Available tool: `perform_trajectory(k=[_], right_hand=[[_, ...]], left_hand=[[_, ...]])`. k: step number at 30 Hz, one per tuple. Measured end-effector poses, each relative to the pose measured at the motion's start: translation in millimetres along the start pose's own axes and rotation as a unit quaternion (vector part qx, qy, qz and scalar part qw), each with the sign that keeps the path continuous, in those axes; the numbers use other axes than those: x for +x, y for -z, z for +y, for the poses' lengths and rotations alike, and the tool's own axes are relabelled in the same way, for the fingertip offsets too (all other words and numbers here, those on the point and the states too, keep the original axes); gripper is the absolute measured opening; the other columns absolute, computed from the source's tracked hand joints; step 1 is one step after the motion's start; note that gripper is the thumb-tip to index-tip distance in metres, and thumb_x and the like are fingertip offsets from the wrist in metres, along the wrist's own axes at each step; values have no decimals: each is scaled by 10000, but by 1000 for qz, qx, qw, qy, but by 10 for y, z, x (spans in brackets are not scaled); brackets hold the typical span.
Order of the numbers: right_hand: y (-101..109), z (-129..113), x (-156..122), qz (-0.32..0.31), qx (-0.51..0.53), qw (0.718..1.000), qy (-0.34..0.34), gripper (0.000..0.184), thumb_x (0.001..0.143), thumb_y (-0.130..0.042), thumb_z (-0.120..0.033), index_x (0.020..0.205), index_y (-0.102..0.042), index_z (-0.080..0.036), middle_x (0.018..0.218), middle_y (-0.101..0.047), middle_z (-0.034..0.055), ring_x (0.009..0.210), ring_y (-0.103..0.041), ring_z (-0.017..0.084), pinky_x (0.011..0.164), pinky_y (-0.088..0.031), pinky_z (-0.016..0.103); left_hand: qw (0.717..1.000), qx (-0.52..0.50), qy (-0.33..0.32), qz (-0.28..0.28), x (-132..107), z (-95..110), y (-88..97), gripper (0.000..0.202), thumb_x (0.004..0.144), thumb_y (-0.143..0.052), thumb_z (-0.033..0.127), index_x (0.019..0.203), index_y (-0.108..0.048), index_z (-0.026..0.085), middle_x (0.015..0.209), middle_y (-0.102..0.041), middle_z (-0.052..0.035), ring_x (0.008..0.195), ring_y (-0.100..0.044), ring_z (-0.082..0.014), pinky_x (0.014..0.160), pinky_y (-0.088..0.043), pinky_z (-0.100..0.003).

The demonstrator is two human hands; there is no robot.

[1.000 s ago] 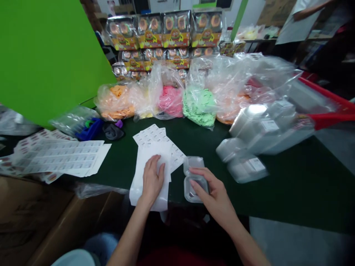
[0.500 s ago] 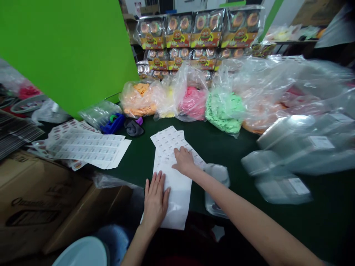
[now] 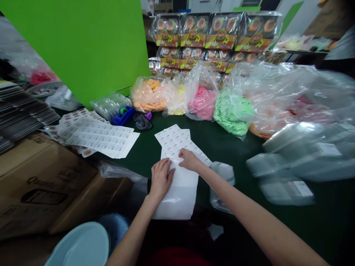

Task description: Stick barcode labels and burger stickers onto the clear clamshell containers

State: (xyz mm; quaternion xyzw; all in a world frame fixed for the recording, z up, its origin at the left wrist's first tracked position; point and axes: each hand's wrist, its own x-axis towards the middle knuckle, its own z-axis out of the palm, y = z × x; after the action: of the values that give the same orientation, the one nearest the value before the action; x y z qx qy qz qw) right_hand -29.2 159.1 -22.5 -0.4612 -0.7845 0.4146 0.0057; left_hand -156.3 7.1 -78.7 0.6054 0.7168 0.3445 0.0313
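Note:
White sheets printed with rows of small labels [image 3: 173, 139] lie fanned on the dark green table, with blank white backing paper [image 3: 177, 201] running down to the near edge. My left hand [image 3: 161, 179] rests on the left side of this paper, palm down, its fingers extended and lightly bent. My right hand [image 3: 189, 160] is just right of it over the printed part, thumb and forefinger brought together in a pinch. Whatever is between those fingertips is too small to make out. Beside my right forearm sits a clear plastic clamshell box [image 3: 223, 173], partly covered by the arm.
Clear plastic boxes [image 3: 302, 155] are stacked on the right. Bags of orange [image 3: 151, 96], pink [image 3: 203, 101] and green pieces [image 3: 233, 112] line the back. More label sheets [image 3: 102, 136] and a blue tape dispenser [image 3: 123, 116] lie left, above cardboard boxes [image 3: 47, 177].
My left hand has slid up the paper, closer to my right hand. The right hand's fingers have drawn into a pinch. The whole view has shifted slightly.

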Motion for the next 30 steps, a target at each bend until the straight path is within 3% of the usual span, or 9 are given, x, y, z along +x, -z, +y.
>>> perform_trajectory(k=[2,5,7,14,21,26,30], right_hand=[[13,2,-27,-36,55,998,-7,299,709,-763,-88,968,-666,-203,964,-707,30,923,-675,221,780,-507,294],[40,25,-73,-121,135,983,-20,105,713,-753,-194,768,-664,-197,736,-673,-9,722,-659,199,646,-492,278],[56,41,-108,-171,181,968,-32,103,713,-735,-238,684,-643,-200,628,-641,-13,639,-632,192,591,-476,279],[121,54,-260,-259,312,914,-33,235,728,-802,-386,771,-689,-184,714,-715,21,646,-645,160,629,-516,261],[183,79,-366,-266,340,902,-16,314,726,-889,-440,770,-724,-177,715,-742,14,602,-649,137,606,-523,240],[265,68,-358,-253,317,914,-14,261,720,-858,-405,803,-776,-172,737,-772,27,608,-681,160,608,-541,258],[358,98,-190,-199,279,939,-29,141,710,-812,-300,754,-792,-167,731,-781,55,607,-700,203,585,-552,295]], left_hand=[[1000,-7,3,10,28,-26,-39,303,1032,-595,274,1317,-673,209,1411,-698,-146,1334,-629,-311,1113,-479,-510],[999,-31,2,40,-19,-18,-36,288,1034,-609,272,1309,-668,214,1372,-717,-133,1320,-640,-292,1112,-488,-491],[997,-54,-6,60,-70,17,6,239,1035,-624,277,1256,-691,215,1315,-746,-120,1274,-670,-278,1086,-508,-470],[991,-63,-44,106,-133,155,221,152,1024,-665,262,1126,-774,236,1134,-827,-81,1106,-745,-265,985,-547,-449],[991,-99,-42,82,-34,239,323,179,1012,-640,271,1018,-814,234,1053,-843,-81,928,-736,-245,880,-594,-420],[957,-255,108,85,66,264,292,164,957,-715,335,898,-814,218,927,-810,-53,732,-689,-163,699,-552,-279],[932,-298,172,119,232,226,199,281,1019,-634,426,998,-768,180,744,-750,-20,571,-662,-128,539,-503,-221]])
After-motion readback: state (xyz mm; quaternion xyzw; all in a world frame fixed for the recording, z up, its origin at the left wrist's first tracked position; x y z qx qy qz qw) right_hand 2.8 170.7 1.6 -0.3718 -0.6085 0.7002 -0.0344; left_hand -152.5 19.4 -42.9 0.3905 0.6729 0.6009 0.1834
